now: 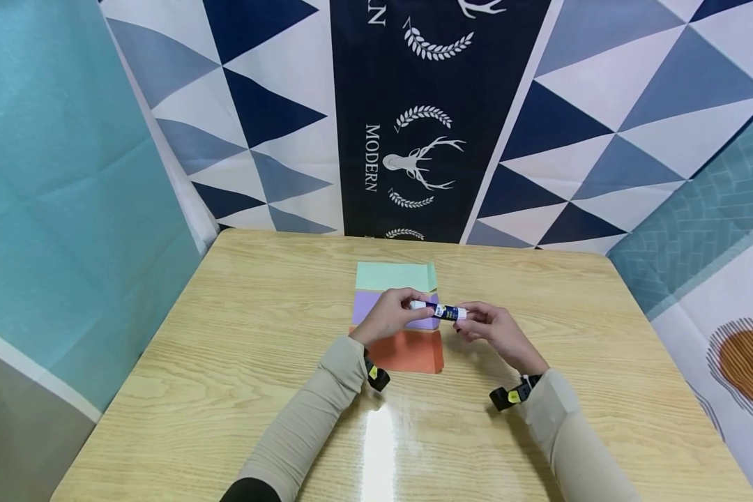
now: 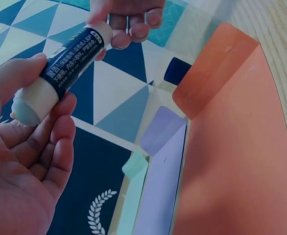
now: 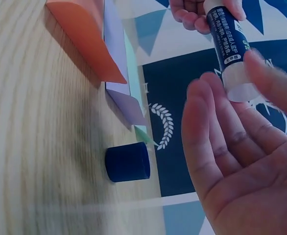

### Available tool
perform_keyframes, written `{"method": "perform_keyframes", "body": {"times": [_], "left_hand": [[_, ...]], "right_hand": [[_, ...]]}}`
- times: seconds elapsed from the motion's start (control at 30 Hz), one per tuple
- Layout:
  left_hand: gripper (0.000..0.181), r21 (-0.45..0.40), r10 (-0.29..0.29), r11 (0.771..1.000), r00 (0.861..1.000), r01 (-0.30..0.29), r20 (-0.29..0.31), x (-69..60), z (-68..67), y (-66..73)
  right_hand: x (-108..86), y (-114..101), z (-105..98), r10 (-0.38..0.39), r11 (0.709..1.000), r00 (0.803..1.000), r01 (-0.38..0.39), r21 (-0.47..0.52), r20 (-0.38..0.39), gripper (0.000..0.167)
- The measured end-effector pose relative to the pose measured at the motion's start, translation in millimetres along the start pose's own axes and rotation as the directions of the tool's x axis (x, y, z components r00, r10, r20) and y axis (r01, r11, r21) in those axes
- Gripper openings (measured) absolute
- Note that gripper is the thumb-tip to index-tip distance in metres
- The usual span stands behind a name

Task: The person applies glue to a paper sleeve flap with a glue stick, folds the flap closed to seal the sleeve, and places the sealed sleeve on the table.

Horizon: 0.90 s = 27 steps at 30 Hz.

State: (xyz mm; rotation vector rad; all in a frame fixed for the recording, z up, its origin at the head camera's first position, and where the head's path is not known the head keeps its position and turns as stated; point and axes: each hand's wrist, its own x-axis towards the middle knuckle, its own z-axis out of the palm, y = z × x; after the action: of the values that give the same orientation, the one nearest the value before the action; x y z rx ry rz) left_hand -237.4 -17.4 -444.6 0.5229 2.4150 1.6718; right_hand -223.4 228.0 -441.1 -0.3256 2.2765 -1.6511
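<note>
A glue stick (image 1: 447, 312) with a dark blue label is held level between both hands above the coloured papers. My left hand (image 1: 385, 317) grips its uncapped end between thumb and fingers, and pale glue (image 2: 25, 111) shows at the tip in the left wrist view. At the opposite, white base end, my right hand (image 1: 500, 336) pinches with thumb and fingertips. The dark blue cap (image 3: 128, 162) lies on its side on the table, beside the papers' folded flaps. Under the hands are an orange paper (image 1: 409, 352), a purple paper (image 1: 365, 307) and a mint green paper (image 1: 392, 277).
The papers lie in a row on the wooden table (image 1: 257, 335), each with a flap folded up on its right side. A patterned cloth (image 1: 276, 125) hangs behind the table's far edge. Black camera straps (image 1: 378, 376) sit on the wrists.
</note>
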Motion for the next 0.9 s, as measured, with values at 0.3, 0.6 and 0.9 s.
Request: {"method": "perform_keyframes", "body": {"times": [0.3, 0.6, 0.9], "left_hand": [[0.026, 0.004, 0.005, 1.000, 1.000, -0.005, 0.027, 0.9, 0.2, 0.3], [0.023, 0.001, -0.003, 1.000, 1.000, 0.003, 0.011, 1.0, -0.5, -1.7], [0.023, -0.017, 0.012, 1.000, 1.000, -0.011, 0.024, 0.3, 0.8, -1.1]], "right_hand": [[0.6, -1.4, 1.8, 0.101, 0.995, 0.994, -0.099, -0.029, 0.045, 0.064], [-0.7, 1.2, 3.2, 0.003, 1.000, 1.000, -0.003, -0.016, 0.002, 0.044], [-0.2, 2.6, 3.7, 0.048, 0.998, 0.998, -0.046, -0.052, 0.043, 0.056]]}}
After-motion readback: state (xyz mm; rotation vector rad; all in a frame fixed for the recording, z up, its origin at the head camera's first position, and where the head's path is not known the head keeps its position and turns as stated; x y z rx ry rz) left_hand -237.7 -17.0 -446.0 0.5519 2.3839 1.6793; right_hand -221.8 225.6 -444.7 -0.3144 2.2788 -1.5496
